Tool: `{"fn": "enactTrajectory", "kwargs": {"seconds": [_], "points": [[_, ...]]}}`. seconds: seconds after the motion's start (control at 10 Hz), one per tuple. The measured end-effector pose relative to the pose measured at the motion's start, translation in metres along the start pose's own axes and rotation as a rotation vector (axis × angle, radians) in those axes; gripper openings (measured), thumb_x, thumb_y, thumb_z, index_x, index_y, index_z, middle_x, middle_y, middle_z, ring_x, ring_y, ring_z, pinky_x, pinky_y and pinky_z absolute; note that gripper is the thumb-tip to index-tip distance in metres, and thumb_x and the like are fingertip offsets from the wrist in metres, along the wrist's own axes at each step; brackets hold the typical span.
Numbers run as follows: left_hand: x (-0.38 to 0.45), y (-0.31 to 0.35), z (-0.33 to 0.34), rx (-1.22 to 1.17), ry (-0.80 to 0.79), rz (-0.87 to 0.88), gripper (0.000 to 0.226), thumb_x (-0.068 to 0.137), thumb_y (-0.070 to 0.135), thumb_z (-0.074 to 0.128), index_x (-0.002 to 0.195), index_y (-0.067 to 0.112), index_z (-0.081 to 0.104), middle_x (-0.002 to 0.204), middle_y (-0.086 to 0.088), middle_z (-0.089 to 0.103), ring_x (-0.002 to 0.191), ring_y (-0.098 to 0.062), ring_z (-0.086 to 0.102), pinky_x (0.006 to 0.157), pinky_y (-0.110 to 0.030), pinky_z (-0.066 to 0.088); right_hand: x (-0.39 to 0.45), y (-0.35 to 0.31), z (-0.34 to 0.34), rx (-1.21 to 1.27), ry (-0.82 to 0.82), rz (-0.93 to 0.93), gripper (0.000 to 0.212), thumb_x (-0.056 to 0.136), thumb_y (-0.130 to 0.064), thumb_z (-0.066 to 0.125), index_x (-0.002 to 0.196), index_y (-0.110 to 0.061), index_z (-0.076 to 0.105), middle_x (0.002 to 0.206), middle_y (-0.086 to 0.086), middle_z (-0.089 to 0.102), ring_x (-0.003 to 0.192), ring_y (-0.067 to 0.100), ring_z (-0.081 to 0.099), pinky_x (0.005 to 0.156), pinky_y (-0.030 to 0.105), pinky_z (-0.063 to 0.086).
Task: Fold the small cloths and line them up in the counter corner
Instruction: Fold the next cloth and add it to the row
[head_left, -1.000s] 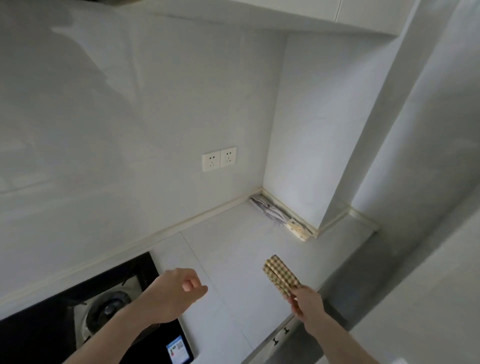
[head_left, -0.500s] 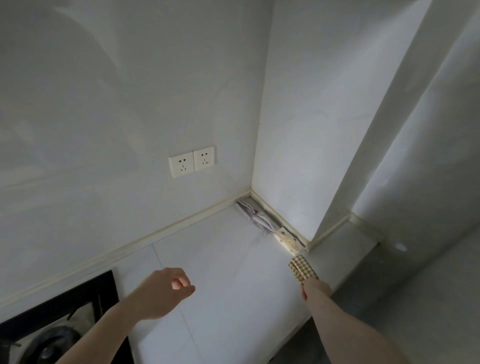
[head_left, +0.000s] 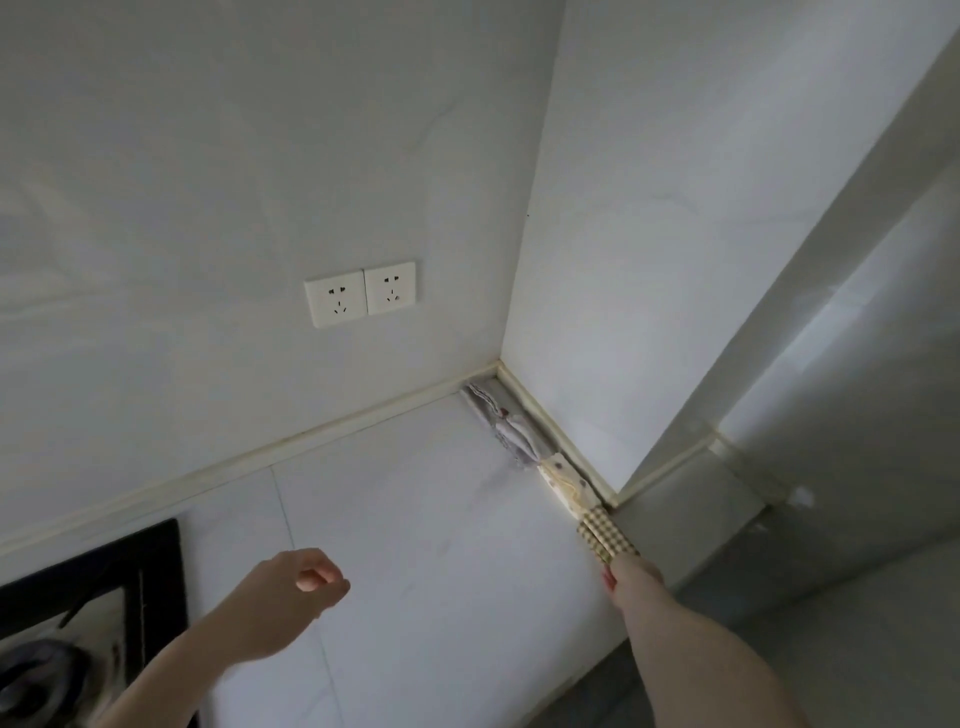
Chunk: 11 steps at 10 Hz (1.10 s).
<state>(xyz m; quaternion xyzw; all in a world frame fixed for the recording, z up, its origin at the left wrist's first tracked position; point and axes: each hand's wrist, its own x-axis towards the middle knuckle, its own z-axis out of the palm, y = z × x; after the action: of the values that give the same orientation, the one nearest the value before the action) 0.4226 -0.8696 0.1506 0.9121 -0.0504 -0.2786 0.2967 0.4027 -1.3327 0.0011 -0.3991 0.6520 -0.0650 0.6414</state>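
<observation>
A: Item one, checked cloth (head_left: 605, 535). Where do you have it?

B: Folded into a narrow strip, down on the counter (head_left: 415, 545) at the near end of the row along the side wall. Its far end sits just against the cream dotted cloth (head_left: 563, 486); beyond that lies the grey scalloped cloth (head_left: 498, 423), reaching into the corner.

A: Hands?

B: Your right hand (head_left: 631, 574) has the strip's near end in its fingertips. The fingers themselves are mostly hidden behind the hand. Your left hand (head_left: 291, 597) hangs over the counter, fingers curled in, holding nothing.

A: Handling notes?

B: Judged light, soft and limp. It will likely spring open at the fold if you let go carelessly. Not fragile; little risk of slipping on the smooth counter.

A: Where to hold?

B: Keep to the near end, pinching all layers together. Before releasing, you may want to press flat along the top so the fold stays and the strip lines up with the other two.
</observation>
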Motion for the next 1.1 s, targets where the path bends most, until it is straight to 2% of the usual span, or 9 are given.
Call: {"fn": "enactTrajectory", "kwargs": {"seconds": [0.1, 0.2, 0.3, 0.4, 0.5, 0.6, 0.7, 0.9, 1.1], "points": [[-0.001, -0.007, 0.000, -0.012, 0.019, -0.021, 0.009, 0.094, 0.038, 0.069, 0.090, 0.031, 0.072, 0.079, 0.017, 0.076, 0.071, -0.001, 0.071, 0.075, -0.023, 0.052, 0.031, 0.006, 0.012, -0.055, 0.088, -0.030, 0.043, 0.098, 0.009, 0.041, 0.141, 0.004, 0.051, 0.100, 0.026, 0.061, 0.067, 0.028, 0.058, 0.042, 0.033, 0.055], [-0.005, -0.009, 0.001, -0.017, 0.019, -0.033, 0.008, 0.096, 0.037, 0.067, 0.093, 0.031, 0.071, 0.081, 0.019, 0.075, 0.074, 0.000, 0.071, 0.078, -0.022, 0.053, 0.029, 0.007, 0.021, -0.128, 0.179, -0.069, 0.051, 0.096, 0.002, 0.050, 0.145, -0.007, 0.042, 0.143, 0.025, 0.046, 0.112, 0.043, 0.059, 0.064, 0.050, 0.059], [-0.013, -0.011, 0.002, -0.034, 0.027, -0.034, 0.008, 0.096, 0.037, 0.067, 0.094, 0.031, 0.071, 0.083, 0.018, 0.076, 0.076, -0.001, 0.071, 0.078, -0.021, 0.053, -0.001, 0.010, 0.018, -0.497, 0.179, -0.268, 0.076, 0.086, -0.008, 0.068, 0.153, -0.016, 0.033, 0.153, 0.019, 0.026, 0.121, 0.047, 0.051, 0.095, 0.058, 0.055], [-0.026, -0.013, 0.004, -0.057, 0.052, -0.043, 0.008, 0.096, 0.035, 0.067, 0.093, 0.030, 0.072, 0.083, 0.016, 0.076, 0.075, -0.002, 0.071, 0.071, -0.019, 0.049, -0.008, 0.017, 0.019, -0.834, 0.158, -0.405, 0.069, 0.086, -0.016, 0.064, 0.150, -0.012, 0.039, 0.154, 0.017, 0.028, 0.122, 0.040, 0.053, 0.096, 0.045, 0.051], [-0.046, -0.024, 0.008, -0.071, 0.074, -0.061, 0.007, 0.095, 0.033, 0.068, 0.091, 0.028, 0.072, 0.083, 0.015, 0.076, 0.073, -0.004, 0.071, 0.072, -0.022, 0.053, 0.032, 0.021, 0.030, -0.988, 0.126, -0.429, 0.048, 0.083, -0.029, 0.060, 0.122, -0.002, 0.060, 0.127, 0.018, 0.059, 0.105, 0.032, 0.065, 0.080, 0.038, 0.054], [-0.072, -0.039, 0.011, -0.101, 0.078, -0.099, 0.007, 0.093, 0.031, 0.070, 0.091, 0.026, 0.074, 0.084, 0.010, 0.077, 0.073, -0.007, 0.072, 0.079, -0.031, 0.058, 0.018, 0.024, 0.034, -1.031, 0.068, -0.446, 0.056, 0.075, -0.025, 0.064, 0.121, 0.006, 0.061, 0.117, 0.019, 0.067, 0.098, 0.034, 0.071, 0.075, 0.037, 0.059], [-0.103, -0.052, 0.012, -0.091, 0.081, -0.132, 0.008, 0.094, 0.031, 0.068, 0.090, 0.026, 0.073, 0.083, 0.010, 0.077, 0.073, -0.006, 0.072, 0.078, -0.028, 0.058, -0.070, 0.030, 0.027, -1.001, 0.039, -0.526, 0.062, 0.084, -0.015, 0.065, 0.141, 0.004, 0.048, 0.141, 0.022, 0.054, 0.117, 0.038, 0.064, 0.090, 0.039, 0.058], [-0.194, -0.088, 0.014, -0.130, 0.162, -0.155, 0.007, 0.094, 0.033, 0.066, 0.094, 0.030, 0.072, 0.090, 0.010, 0.075, 0.082, -0.006, 0.071, 0.081, -0.029, 0.058, -0.193, 0.113, 0.054, -1.046, -0.416, -0.708, 0.073, 0.090, -0.011, 0.062, 0.156, -0.007, 0.032, 0.162, 0.016, 0.027, 0.141, 0.034, 0.045, 0.112, 0.041, 0.043], [-0.331, -0.138, 0.025, -0.297, 0.323, -0.283, 0.022, 0.080, 0.047, 0.066, 0.093, 0.032, 0.074, 0.091, 0.008, 0.076, 0.085, -0.012, 0.073, 0.083, -0.039, 0.061, -0.354, 0.241, 0.047, -1.173, -0.981, -0.937, 0.072, 0.083, -0.018, 0.064, 0.151, -0.018, 0.042, 0.151, 0.006, 0.047, 0.132, 0.027, 0.054, 0.110, 0.041, 0.046]]}}
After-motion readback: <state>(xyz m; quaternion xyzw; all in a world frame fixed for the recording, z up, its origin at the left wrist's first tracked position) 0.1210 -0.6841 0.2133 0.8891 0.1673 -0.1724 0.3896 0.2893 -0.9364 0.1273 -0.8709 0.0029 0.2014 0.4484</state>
